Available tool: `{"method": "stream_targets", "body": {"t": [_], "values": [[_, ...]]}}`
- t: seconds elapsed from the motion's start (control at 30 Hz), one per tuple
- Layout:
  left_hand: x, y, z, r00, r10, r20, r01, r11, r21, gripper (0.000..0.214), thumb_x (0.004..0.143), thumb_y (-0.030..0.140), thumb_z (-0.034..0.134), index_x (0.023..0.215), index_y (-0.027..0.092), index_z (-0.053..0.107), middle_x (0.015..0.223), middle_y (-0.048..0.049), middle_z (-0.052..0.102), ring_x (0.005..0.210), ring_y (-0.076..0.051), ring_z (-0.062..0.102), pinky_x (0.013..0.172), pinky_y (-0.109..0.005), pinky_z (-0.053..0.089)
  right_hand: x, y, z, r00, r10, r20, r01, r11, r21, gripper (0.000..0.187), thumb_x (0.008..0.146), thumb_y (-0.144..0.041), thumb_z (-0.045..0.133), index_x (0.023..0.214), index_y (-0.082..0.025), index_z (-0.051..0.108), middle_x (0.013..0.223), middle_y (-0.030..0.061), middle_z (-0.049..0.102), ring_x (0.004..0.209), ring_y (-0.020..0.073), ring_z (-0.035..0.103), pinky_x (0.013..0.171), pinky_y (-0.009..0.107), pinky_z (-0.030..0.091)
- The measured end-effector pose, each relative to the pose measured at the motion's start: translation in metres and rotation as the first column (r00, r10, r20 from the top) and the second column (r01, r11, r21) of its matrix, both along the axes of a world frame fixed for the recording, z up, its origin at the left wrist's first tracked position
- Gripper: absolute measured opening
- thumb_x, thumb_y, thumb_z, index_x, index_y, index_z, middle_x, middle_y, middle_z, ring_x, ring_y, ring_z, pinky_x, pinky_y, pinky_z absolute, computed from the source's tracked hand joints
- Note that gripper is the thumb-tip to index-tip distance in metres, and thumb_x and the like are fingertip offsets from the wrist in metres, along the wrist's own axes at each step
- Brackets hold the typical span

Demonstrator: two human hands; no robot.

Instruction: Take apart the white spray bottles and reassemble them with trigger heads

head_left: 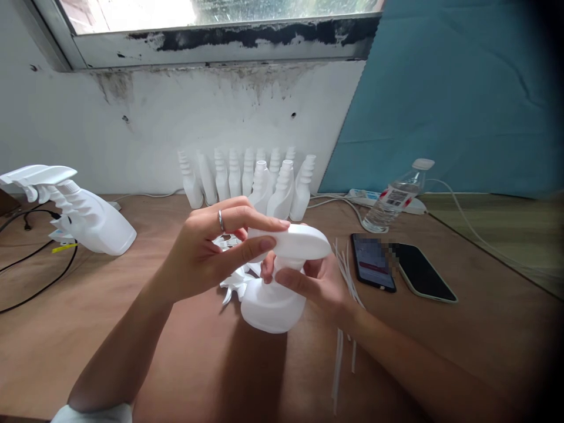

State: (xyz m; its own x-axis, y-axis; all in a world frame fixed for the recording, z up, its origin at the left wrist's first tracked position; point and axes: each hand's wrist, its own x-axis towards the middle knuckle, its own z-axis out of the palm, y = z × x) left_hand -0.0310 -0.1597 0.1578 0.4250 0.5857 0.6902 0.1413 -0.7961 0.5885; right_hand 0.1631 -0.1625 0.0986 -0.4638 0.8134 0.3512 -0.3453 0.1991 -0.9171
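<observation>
In the middle of the view stands a white spray bottle (273, 305) with a white trigger sprayer head (299, 241) on top. My left hand (220, 247), with a ring on one finger, pinches the sprayer head between thumb and fingers from the left. Wrapped round the bottle's neck just below the head is my right hand (315, 282). Whether the head is fully seated on the neck cannot be seen. Behind the bottle lies a pile of loose white sprayer heads (238, 282), partly covered by my left hand. Thin white tubes (348, 276) lie beside my right hand.
Several white bottles without heads (282, 191) stand along the wall. Assembled spray bottles (97, 220) are at the left, near black cables (66, 273). On the right are a clear water bottle (392, 202), a power strip (414, 205) and two phones (372, 264).
</observation>
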Motion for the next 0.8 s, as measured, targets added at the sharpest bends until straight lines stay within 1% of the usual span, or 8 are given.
{"method": "stream_targets", "body": {"t": [0.07,0.13,0.27,0.4,0.5,0.57,0.7,0.8], "values": [[0.0001,-0.0001,-0.0003,1.000,0.010,-0.002,-0.010,1.000,0.005,0.019,0.086,0.022,0.067,0.104,0.020,0.072,0.086,-0.0076,0.070,0.067,-0.012,0.060,0.057,-0.023,0.049,0.0004,0.0004,-0.0024,0.998,0.053,-0.030,-0.053,0.998,0.022,0.033,0.085,-0.040,0.063,0.106,-0.017,0.052,0.085,0.0067,0.064,0.078,0.0199,0.061,0.066,0.032,0.048],[0.0002,-0.0002,-0.0003,1.000,0.010,-0.005,-0.010,1.000,0.011,0.018,0.086,0.022,0.067,0.104,0.020,0.072,0.086,-0.0074,0.070,0.067,-0.012,0.060,0.057,-0.023,0.050,0.0003,0.0010,-0.0038,0.996,0.077,-0.038,-0.076,0.996,0.037,0.032,0.089,-0.042,0.058,0.106,-0.016,0.053,0.087,0.0085,0.064,0.080,0.0205,0.061,0.068,0.033,0.049],[0.0007,-0.0006,0.0001,1.000,0.007,-0.002,-0.007,1.000,0.019,0.019,0.086,0.020,0.067,0.104,0.020,0.072,0.088,-0.0083,0.070,0.068,-0.012,0.060,0.057,-0.024,0.050,-0.0005,0.0012,-0.0022,0.999,0.017,-0.035,-0.016,1.000,0.011,0.030,0.082,-0.036,0.069,0.099,-0.018,0.053,0.082,0.0060,0.063,0.076,0.0188,0.061,0.065,0.031,0.048],[0.0013,-0.0011,0.0008,1.000,-0.007,0.003,0.007,1.000,0.017,0.019,0.086,0.020,0.067,0.104,0.020,0.072,0.083,-0.0075,0.070,0.068,-0.013,0.061,0.058,-0.025,0.050,0.0027,0.0017,-0.0053,0.996,0.085,-0.022,-0.085,0.996,0.013,0.034,0.088,-0.046,0.060,0.106,-0.018,0.057,0.089,0.0091,0.065,0.083,0.0218,0.063,0.069,0.033,0.050],[0.0015,-0.0014,0.0011,1.000,-0.013,0.006,0.013,1.000,0.009,0.018,0.086,0.021,0.067,0.104,0.020,0.072,0.081,-0.0076,0.070,0.068,-0.013,0.061,0.057,-0.024,0.050,0.0031,0.0029,-0.0096,0.999,0.053,0.005,-0.053,0.998,0.029,0.035,0.088,-0.045,0.059,0.107,-0.016,0.059,0.087,0.0096,0.065,0.085,0.0231,0.063,0.070,0.034,0.051],[0.0016,-0.0014,0.0008,1.000,-0.007,0.012,0.007,1.000,0.005,0.018,0.086,0.022,0.067,0.103,0.019,0.073,0.081,-0.0079,0.070,0.068,-0.013,0.061,0.056,-0.024,0.050,0.0007,0.0031,-0.0098,0.999,0.036,-0.021,-0.035,0.998,0.046,0.033,0.087,-0.043,0.061,0.105,-0.015,0.058,0.085,0.0093,0.065,0.083,0.0225,0.063,0.068,0.033,0.050],[0.0036,-0.0015,-0.0002,1.000,-0.008,0.018,0.007,1.000,0.016,0.019,0.086,0.021,0.067,0.104,0.020,0.073,0.082,-0.0075,0.070,0.068,-0.013,0.062,0.057,-0.024,0.050,-0.0049,0.0009,-0.0046,0.998,0.019,-0.058,-0.016,0.999,0.042,0.030,0.085,-0.040,0.065,0.100,-0.016,0.055,0.082,0.0076,0.064,0.076,0.0197,0.060,0.065,0.034,0.048],[0.0063,-0.0024,-0.0001,1.000,-0.013,0.027,0.013,1.000,0.027,0.019,0.086,0.019,0.066,0.104,0.020,0.073,0.083,-0.0067,0.068,0.065,-0.012,0.062,0.055,-0.023,0.050,-0.0057,-0.0017,-0.0018,0.998,-0.007,-0.061,0.009,1.000,0.023,0.028,0.083,-0.037,0.068,0.095,-0.018,0.051,0.079,0.0043,0.062,0.071,0.0175,0.058,0.067,0.034,0.047]]}}
